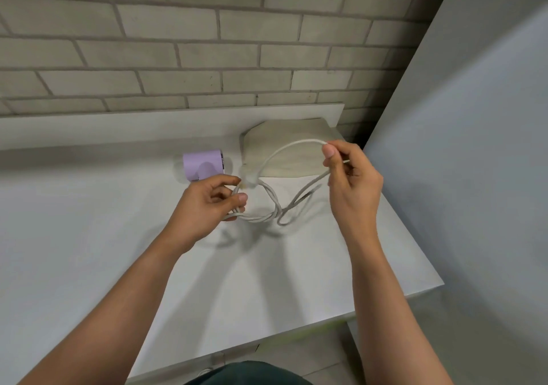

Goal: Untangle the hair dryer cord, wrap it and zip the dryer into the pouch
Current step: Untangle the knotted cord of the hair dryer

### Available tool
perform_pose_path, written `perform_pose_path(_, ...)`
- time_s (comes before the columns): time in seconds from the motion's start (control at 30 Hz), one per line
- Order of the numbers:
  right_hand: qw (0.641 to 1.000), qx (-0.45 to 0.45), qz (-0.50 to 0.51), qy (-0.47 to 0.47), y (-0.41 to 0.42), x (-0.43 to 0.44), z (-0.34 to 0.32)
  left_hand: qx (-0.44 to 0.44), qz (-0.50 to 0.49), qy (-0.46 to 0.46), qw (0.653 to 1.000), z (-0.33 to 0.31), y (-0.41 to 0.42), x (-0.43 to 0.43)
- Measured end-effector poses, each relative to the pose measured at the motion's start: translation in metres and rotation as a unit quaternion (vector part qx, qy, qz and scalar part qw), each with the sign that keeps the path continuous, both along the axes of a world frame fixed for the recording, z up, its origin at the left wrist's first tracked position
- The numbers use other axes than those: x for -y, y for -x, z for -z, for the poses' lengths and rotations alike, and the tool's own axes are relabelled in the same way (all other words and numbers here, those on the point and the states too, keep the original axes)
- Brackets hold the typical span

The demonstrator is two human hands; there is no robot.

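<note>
Several tangled loops of white cord [262, 218] hang over the bench [89, 221] between the hands: the left hand [207, 207] grips a bunch, the right hand [353, 183] pinches one raised strand. Just behind lie the lilac hair dryer [201, 164] and a flat beige pouch [296, 135], near the brick wall [178, 44].

**A plain home corner**

We see a smooth white countertop [89, 236] against a pale painted brick wall [178, 44]; a flat grey panel [474, 118] closes the right side; a lilac plastic hair dryer [201, 162] and beige fabric pouch [296, 129] suggest a home.
</note>
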State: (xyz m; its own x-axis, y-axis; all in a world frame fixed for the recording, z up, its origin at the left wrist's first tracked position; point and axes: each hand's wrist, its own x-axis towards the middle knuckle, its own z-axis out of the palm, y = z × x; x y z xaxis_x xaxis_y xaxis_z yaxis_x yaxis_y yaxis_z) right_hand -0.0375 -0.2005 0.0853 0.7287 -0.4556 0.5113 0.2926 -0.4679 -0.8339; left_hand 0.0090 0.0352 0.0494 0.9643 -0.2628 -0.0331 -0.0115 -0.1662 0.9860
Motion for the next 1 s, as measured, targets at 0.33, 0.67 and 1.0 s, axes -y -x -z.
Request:
perform_pose_path(0.33, 0.985, -0.119, 0.121, 0.017, 0.001, 0.047, 0.034, 0.072, 0.019, -0.075, 0.994, 0.002, 0.005, -0.004)
perform_pose_path(0.67, 0.91, -0.405, 0.051, -0.07, 0.005, 0.079, 0.131, 0.097, -0.087, -0.057, 0.99, -0.005, 0.002, -0.002)
perform_pose_path(1.0, 0.934, -0.265, -0.237, -0.035, 0.027, 0.002, 0.028, 0.101, -0.135, -0.059, 0.984, -0.009, 0.0, 0.005)
